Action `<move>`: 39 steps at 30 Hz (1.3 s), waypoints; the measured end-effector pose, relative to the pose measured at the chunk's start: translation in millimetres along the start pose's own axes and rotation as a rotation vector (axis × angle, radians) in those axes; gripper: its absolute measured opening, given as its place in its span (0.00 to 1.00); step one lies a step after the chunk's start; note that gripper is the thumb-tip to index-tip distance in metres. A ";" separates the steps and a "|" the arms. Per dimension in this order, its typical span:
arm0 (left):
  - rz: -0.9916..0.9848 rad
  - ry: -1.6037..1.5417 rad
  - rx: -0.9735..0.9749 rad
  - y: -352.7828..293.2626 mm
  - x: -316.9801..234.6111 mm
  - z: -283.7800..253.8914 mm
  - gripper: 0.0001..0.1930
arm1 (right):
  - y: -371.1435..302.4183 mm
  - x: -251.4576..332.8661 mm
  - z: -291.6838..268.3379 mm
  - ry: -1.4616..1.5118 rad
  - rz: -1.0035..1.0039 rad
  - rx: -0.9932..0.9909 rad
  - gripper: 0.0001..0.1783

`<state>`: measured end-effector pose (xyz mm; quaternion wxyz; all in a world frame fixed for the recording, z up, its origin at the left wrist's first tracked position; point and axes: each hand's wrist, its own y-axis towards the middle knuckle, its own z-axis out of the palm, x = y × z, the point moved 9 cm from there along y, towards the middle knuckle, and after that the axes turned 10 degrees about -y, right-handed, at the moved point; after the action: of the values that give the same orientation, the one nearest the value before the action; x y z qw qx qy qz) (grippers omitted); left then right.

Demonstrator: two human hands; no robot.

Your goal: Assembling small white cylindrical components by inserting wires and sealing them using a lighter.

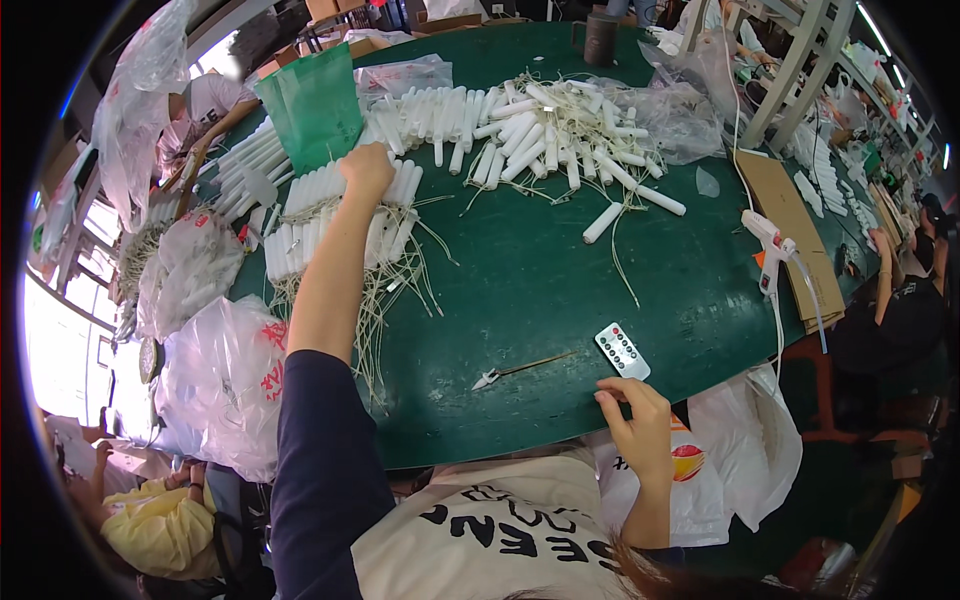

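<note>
My left hand [368,172] reaches across rows of white tubes [316,192] with thin pale wires, beside a green bag [313,112]. Its fingers curl down and are closed; whatever they grip, if anything, is hidden under the hand. Near the front edge of the table, my right hand [640,425] is loosely bent with thumb and fingers apart, holding nothing. Just beyond its fingertips lies a small white remote control [622,351] with dark buttons. A thin stick-like piece with a white tip [487,379] rests on the green table [480,425] between my arms.
A tangled heap of wired white tubes [560,130] covers the far middle. A white glue gun [768,240] with a cord lies at right, beside flat cardboard [790,235]. Clear plastic bags [225,375] hang at left. A dark mug [600,40] stands far back. Other people sit around.
</note>
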<state>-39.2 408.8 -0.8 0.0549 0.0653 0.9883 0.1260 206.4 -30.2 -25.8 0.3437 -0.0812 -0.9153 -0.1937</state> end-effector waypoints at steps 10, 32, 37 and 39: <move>0.597 -0.476 0.133 -134.9 -222.3 12.0 0.26 | -2.1 4.1 3.5 -0.011 -0.044 0.011 0.06; 0.461 -0.779 0.635 -174.2 -137.0 -67.6 0.26 | -25.2 -1.7 -12.3 -0.005 -0.012 0.009 0.07; 0.433 -0.909 0.289 -167.3 -88.9 -120.1 0.23 | -16.3 9.0 -17.4 0.022 -0.055 -0.051 0.06; 0.392 -0.950 0.232 -173.0 -81.8 -133.0 0.22 | -12.0 15.1 -18.8 0.035 -0.084 -0.072 0.06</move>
<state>4.8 198.9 90.4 0.4648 0.3047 0.8311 -0.0197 202.9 -48.7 -6.5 0.3479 -0.0517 -0.9043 -0.2421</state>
